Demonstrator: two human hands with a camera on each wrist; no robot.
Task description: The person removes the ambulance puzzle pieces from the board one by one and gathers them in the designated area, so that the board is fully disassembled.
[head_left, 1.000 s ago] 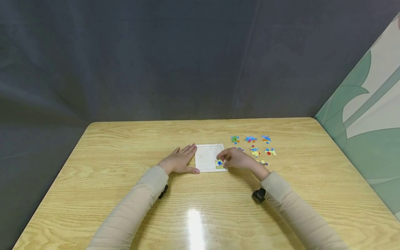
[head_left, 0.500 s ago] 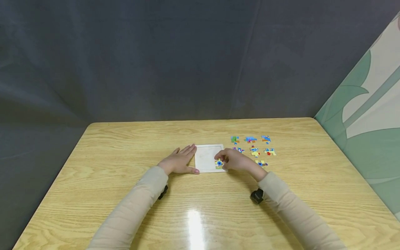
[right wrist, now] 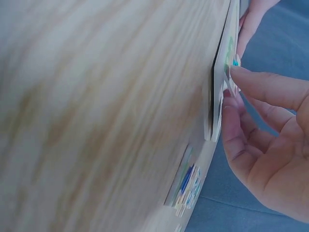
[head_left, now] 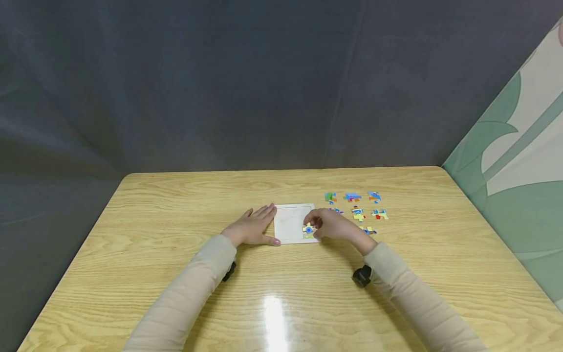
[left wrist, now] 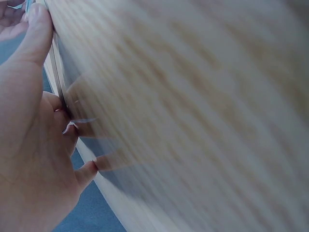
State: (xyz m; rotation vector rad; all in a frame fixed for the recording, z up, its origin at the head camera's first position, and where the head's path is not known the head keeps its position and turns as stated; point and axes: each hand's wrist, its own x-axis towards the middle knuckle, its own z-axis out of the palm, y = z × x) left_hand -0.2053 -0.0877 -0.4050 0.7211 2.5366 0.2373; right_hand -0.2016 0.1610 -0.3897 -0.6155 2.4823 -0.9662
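Note:
A white puzzle tray [head_left: 296,241] lies flat in the middle of the table in the head view. My left hand [head_left: 250,229] rests with spread fingers along its left edge, thumb at the near left corner. Over the near right corner, my right hand [head_left: 333,225] pinches a yellow jigsaw piece [head_left: 308,230] with a blue round spot. In the right wrist view the thumb [right wrist: 260,83] and a finger hold a thin piece edge, tilted against the tray [right wrist: 219,111]. The curled fingers hide part of the piece.
To the right of the tray several loose jigsaw pieces lie in rough rows, among them a green one [head_left: 330,197], a blue one [head_left: 374,196] and a yellow-and-red one [head_left: 380,214]. A dark curtain [head_left: 264,88] hangs behind the wooden table [head_left: 176,195].
My right hand has shifted slightly left with the jigsaw piece over the tray's corner, mostly in the first half second. My left hand has stayed in place.

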